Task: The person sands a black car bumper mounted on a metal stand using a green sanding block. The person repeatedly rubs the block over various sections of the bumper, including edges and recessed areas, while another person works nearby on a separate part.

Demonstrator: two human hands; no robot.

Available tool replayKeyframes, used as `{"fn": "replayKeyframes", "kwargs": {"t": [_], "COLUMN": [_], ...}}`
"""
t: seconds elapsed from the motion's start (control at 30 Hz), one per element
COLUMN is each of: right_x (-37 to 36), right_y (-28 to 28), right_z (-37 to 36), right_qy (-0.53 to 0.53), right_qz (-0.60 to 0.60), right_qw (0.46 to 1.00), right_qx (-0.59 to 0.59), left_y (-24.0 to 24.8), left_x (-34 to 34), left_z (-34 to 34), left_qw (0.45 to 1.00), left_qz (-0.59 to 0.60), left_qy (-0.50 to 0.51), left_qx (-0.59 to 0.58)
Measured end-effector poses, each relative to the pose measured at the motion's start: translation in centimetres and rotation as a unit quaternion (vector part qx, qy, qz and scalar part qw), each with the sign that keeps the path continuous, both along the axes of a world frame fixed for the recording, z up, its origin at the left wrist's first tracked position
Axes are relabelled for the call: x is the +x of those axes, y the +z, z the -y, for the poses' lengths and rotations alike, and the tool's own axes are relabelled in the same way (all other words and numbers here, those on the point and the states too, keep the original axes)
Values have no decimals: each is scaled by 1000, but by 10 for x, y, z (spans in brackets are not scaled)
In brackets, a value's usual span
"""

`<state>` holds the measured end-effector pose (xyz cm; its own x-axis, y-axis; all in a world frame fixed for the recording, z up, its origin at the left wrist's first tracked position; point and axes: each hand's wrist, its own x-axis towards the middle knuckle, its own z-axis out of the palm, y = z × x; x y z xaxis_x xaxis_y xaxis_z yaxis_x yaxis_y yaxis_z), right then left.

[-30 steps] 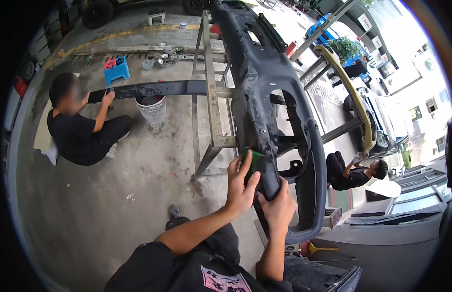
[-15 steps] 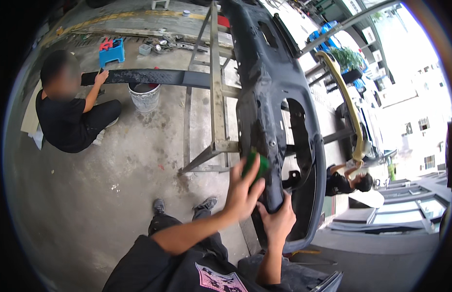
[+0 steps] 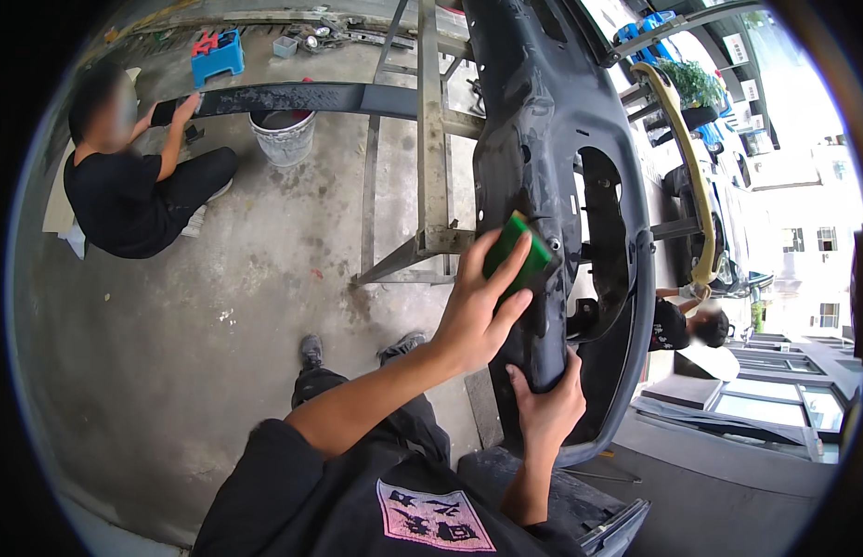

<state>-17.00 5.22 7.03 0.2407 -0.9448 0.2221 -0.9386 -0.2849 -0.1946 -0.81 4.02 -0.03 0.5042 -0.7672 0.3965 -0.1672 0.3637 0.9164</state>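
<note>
My left hand (image 3: 482, 302) presses a green block-shaped sponge (image 3: 517, 255) with a yellowish edge against a black car bumper (image 3: 533, 148). Its fingers are bent over the near side of the sponge. The bumper lies lengthwise away from me on a metal frame stand (image 3: 431, 176); wet-looking streaks and dull patches mark its surface. My right hand (image 3: 549, 404) is wrapped round the bumper's near rounded edge, thumb on the left, fingers partly out of sight. Beside the sponge sits a small round fitting (image 3: 554, 244), and a large oval opening is to its right.
At left a crouching person (image 3: 125, 176) handles a long dark strip (image 3: 292, 97) above a white bucket (image 3: 285, 139). A blue stool (image 3: 218, 58) stands behind. Another person (image 3: 687, 325) works at a yellow bumper (image 3: 691, 176) on the right. Dark panels (image 3: 589, 506) lie near my right arm.
My left hand has slid the green sponge farther up along the bumper, closer to the round fitting. My right hand keeps its grip. The view has shifted slightly; the crouching person's hands have moved.
</note>
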Motion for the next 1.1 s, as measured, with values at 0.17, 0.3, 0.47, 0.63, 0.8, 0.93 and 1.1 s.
{"fn": "replayKeyframes", "kwargs": {"t": [0.17, 0.3, 0.47, 0.63, 0.8, 0.93, 1.1], "right_x": [-2, 2, 2, -2, 6, -2, 4], "right_y": [-7, -8, -5, -14, -6, -9, -8], "right_z": [6, 2, 5, 6, 3, 2, 3], "right_qy": [10, 8, 6, 23, 3, 15, 1], "right_qz": [3, -10, -22, 6, -23, -3, -29], "right_qw": [1000, 1000, 1000, 999, 1000, 1000, 999], "right_qx": [-15, -15, -19, -34, -4, -28, -17], "left_y": [-13, 3, 2, -10, 4, -13, 9], "left_x": [-27, -4, -5, -15, 18, -17, 16], "left_z": [-7, -2, -4, -21, 6, -27, 7], "left_qw": [999, 1000, 1000, 998, 1000, 999, 999], "left_qz": [9, 9, 18, 52, 9, 41, 15], "left_qy": [36, 27, 18, -9, 13, -21, 21], "left_qx": [-30, 12, 2, -26, -4, 3, 24]}}
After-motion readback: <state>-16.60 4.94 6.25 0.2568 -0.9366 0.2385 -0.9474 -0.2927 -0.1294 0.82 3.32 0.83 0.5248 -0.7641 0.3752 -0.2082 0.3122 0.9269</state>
